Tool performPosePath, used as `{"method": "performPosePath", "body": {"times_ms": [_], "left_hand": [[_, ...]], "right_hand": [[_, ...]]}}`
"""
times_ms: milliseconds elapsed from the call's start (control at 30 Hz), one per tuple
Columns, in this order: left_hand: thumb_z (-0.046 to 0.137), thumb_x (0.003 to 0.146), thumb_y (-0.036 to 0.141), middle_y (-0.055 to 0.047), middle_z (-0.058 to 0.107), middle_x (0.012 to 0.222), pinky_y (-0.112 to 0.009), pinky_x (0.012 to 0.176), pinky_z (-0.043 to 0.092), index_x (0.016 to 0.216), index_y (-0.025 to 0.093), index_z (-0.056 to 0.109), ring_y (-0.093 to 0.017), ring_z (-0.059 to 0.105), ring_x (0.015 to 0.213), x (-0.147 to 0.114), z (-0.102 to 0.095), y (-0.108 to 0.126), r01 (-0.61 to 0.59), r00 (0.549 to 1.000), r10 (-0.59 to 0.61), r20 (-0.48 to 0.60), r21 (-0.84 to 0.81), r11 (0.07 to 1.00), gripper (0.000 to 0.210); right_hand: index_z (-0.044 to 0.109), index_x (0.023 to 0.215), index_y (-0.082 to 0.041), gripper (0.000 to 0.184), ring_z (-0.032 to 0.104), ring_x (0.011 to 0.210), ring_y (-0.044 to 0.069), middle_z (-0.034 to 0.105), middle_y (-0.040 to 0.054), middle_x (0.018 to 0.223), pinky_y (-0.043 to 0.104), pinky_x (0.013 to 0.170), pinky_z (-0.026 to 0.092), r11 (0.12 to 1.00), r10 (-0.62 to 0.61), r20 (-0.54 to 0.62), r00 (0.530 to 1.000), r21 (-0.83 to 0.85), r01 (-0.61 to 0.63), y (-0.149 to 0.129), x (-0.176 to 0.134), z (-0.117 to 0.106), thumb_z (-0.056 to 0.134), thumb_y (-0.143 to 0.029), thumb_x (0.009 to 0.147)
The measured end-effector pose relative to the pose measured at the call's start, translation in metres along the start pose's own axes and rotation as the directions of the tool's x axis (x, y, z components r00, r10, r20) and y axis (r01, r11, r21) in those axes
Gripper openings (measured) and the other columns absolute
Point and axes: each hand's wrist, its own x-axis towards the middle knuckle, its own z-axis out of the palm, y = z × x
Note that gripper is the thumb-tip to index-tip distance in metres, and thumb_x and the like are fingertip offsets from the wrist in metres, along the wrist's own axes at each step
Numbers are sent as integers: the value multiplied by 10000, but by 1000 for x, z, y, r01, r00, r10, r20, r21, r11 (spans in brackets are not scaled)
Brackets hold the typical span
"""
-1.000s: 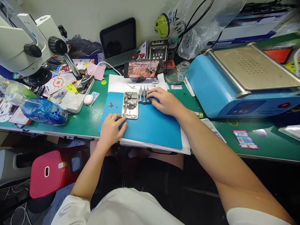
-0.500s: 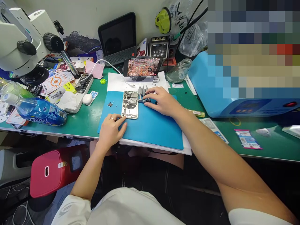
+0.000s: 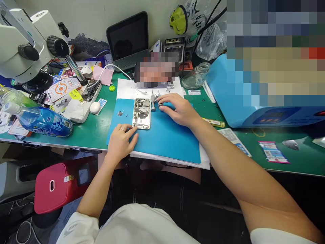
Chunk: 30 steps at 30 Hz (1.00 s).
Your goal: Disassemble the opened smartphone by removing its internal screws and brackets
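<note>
An opened phone (image 3: 141, 117), its inner parts exposed, lies on the blue mat (image 3: 165, 142). My left hand (image 3: 120, 140) rests at its lower left corner, fingertips touching the edge, thumb spread apart and nothing held. To the right of the phone, a grey precision screwdriver (image 3: 153, 102) lies on the mat. Beside that tool my right hand (image 3: 177, 110) has its thumb and fingers closed round another grey screwdriver (image 3: 159, 104), which is partly hidden by the fingers. A small metal part (image 3: 120, 113) with tiny bits near it lies left of the phone.
A microscope (image 3: 33, 51) overhangs the left of the green bench, above a blue liquid bottle (image 3: 48, 120). Behind the mat stand a blurred phone screen (image 3: 156, 69) and a glass jar (image 3: 196, 76). A blue machine (image 3: 228, 91) stands at the right.
My right hand has shifted slightly right, its fingers drawing together on a screwdriver and moving it away from the one by the phone. My left hand stays at the phone's corner.
</note>
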Motion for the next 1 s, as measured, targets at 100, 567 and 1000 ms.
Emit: {"method": "performPosePath", "body": {"times_ms": [100, 567, 1000], "left_hand": [[560, 1091, 327, -117, 745, 1148, -420, 845, 555, 1284, 204, 772, -270, 643, 982, 0, 0, 0, -4, 1000, 4, -3, -5, 1000, 312], [582, 1082, 305, -114, 755, 1127, -424, 846, 562, 1249, 184, 783, -277, 647, 987, 2, -1, 1, -11, 999, 11, -38, 9, 1000, 288], [572, 1088, 314, -111, 758, 1137, -423, 847, 563, 1256, 179, 779, -275, 645, 984, 2, -2, 2, -8, 1000, 8, -29, 2, 1000, 298]], "right_hand": [[680, 1119, -275, 290, 768, 1172, 305, 804, 96, 1260, 525, 1027, 637, 991, 75, -125, 989, 120, -60, -6, 0, -3, 583, -538, 1046], [565, 1162, -311, 317, 805, 826, 190, 817, 19, 950, 331, 751, 662, 960, 34, -236, 971, 277, 34, -26, -3, 10, 528, -613, 1074], [626, 1246, -284, 279, 801, 797, 178, 836, 19, 943, 313, 764, 650, 988, -13, -177, 984, 148, 40, -22, -5, 11, 646, -476, 1045]]}}
